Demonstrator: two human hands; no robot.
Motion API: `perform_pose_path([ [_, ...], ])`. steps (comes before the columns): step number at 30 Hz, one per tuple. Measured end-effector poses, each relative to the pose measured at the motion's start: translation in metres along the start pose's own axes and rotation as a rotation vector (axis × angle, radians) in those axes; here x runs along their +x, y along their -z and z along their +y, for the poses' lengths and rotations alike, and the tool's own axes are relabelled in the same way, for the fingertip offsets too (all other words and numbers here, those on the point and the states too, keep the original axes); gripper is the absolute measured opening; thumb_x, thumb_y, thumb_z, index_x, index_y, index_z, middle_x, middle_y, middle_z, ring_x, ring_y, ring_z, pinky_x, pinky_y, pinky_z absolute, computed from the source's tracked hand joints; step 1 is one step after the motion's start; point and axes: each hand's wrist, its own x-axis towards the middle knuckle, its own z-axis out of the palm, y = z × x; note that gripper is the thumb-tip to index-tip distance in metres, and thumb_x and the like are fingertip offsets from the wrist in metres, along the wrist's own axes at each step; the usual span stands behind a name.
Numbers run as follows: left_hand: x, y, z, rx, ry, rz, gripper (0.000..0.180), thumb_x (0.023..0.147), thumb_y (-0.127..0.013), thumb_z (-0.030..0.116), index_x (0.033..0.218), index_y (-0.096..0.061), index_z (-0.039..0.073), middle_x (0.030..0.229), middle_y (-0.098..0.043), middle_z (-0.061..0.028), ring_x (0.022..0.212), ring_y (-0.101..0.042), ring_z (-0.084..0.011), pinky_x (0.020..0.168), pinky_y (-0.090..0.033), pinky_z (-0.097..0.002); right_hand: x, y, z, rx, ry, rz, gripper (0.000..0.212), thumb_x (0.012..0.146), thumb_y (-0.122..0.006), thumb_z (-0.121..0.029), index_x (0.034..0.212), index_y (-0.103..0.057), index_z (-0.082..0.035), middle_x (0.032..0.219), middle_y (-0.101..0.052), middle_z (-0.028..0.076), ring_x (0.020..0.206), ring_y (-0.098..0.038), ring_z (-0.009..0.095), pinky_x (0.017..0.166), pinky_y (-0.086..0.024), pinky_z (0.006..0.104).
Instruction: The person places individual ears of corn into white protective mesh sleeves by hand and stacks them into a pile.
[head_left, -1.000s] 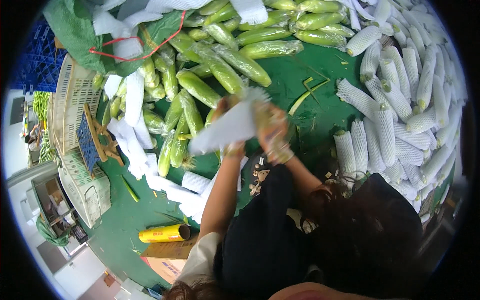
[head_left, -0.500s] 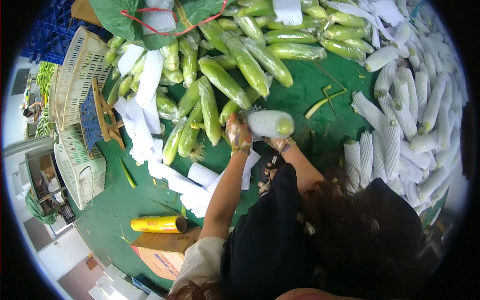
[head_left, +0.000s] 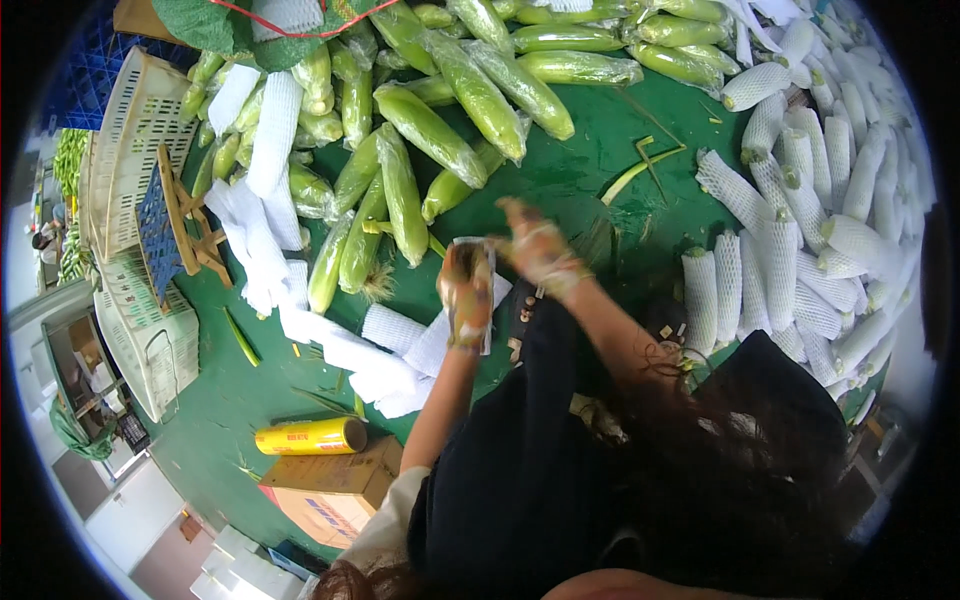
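Observation:
My left hand (head_left: pixel 465 295), in a patterned glove, is closed on a white foam net sleeve (head_left: pixel 488 335), partly hidden behind the fingers. Just right of it, my gloved right hand (head_left: pixel 540 250) is in the air, smeared by motion, fingers stretched out and nothing visible in them. Beyond both hands lie green ears of corn (head_left: pixel 405 200) in husks and clear film. Flat foam net sleeves (head_left: pixel 375 375) are strewn left of my left hand. At the right, sleeved ears of corn (head_left: pixel 780 275) form a big pile; one sleeved ear (head_left: pixel 860 250) on it looks blurred.
A yellow film roll (head_left: pixel 310 437) lies on a cardboard box (head_left: pixel 335 500) by my left arm. White plastic crates (head_left: pixel 150 330) and a small wooden stool (head_left: pixel 190 220) stand at the left. A green sack (head_left: pixel 215 25) lies at the far side. Loose husk leaves (head_left: pixel 630 180) are on the green floor.
The sleeved ear of corn has left my hands, and a blurred one now shows on the right pile. My right hand has risen and come left; my left hand now has a sleeve.

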Motion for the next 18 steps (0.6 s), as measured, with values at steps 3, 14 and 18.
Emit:
perform_pose_path([
  [3,-0.05,0.016,-0.002,0.06,0.21,-0.034,0.014,0.078,-0.05,0.008,0.088,-0.052,-0.002,0.078,-0.059,-0.0166,0.073,-0.059,-0.0252,0.066,-0.044,-0.0315,0.001,-0.063,-0.029,-0.241,-0.026,-0.212,0.031,0.072,-0.052,-0.02,0.1,-0.04,-0.012,0.077,-0.053,0.013,0.067,-0.056,0.032,0.053,-0.045,0.0385],
  [14,-0.009,0.134,-0.08,0.839,-0.095,0.252,0.038,0.073,-0.06,0.021,0.101,-0.05,-0.002,0.087,-0.054,-0.0204,0.08,-0.052,-0.0356,0.072,-0.043,-0.0407,0.016,0.058,0.016,0.629,-0.162,0.315,0.016,0.074,-0.06,-0.011,0.084,-0.055,-0.001,0.074,-0.058,0.009,0.067,-0.055,0.016,0.059,-0.044,0.0281],
  [18,0.027,0.088,0.008,-0.241,0.028,0.492,0.018,0.079,-0.055,0.004,0.095,-0.052,-0.005,0.082,-0.056,-0.0063,0.072,-0.052,-0.0126,0.065,-0.043,-0.0213,-0.006,-0.049,0.028,2.352,-0.25,-0.068,0.012,0.079,-0.045,-0.021,0.073,-0.046,-0.01,0.076,-0.046,0.008,0.073,-0.046,0.019,0.064,-0.039,0.0329],
])
